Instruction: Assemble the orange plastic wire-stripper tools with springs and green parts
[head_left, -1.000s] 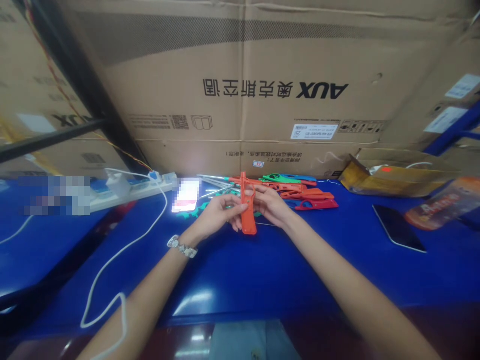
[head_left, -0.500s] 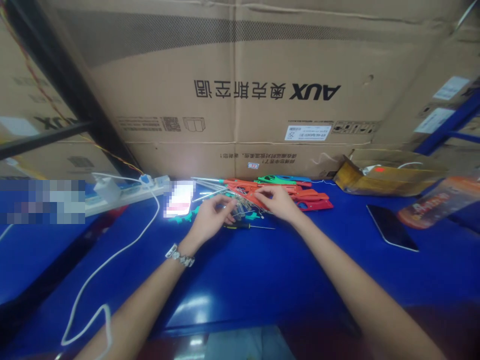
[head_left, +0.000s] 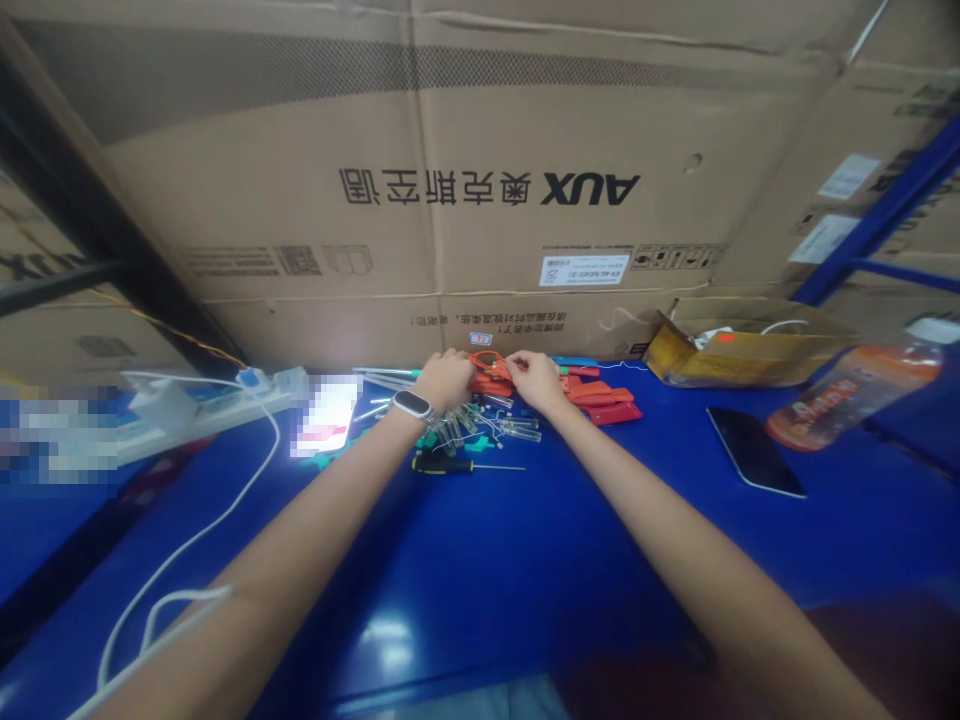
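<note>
Both hands meet at the far side of the blue table, over a pile of long-necked lighter parts. My left hand (head_left: 444, 380), wearing a watch, has its fingers curled at an orange lighter casing (head_left: 486, 364); some of its fingertips are hidden. From the other side, my right hand (head_left: 536, 378) pinches the same casing. Below them lie clear lighter tanks (head_left: 454, 432) with thin wires and green plastic pieces (head_left: 481, 442). More orange and red casings (head_left: 600, 398) are stacked right of my right hand. Metal tubes (head_left: 382, 380) point left. A black-and-yellow screwdriver (head_left: 450, 464) lies in front.
A large cardboard box (head_left: 480, 120) stands behind the pile. To the left are a lit phone (head_left: 328, 412), a white power strip (head_left: 281, 392) and a white cable (head_left: 247, 490). To the right lie a dark phone (head_left: 754, 455), a bottle (head_left: 851, 395) and an open carton (head_left: 757, 345).
My left hand has moved forward to the orange casing beside my right hand, uncovering the clear tanks and the screwdriver handle. The whole view has shifted slightly to the right.
</note>
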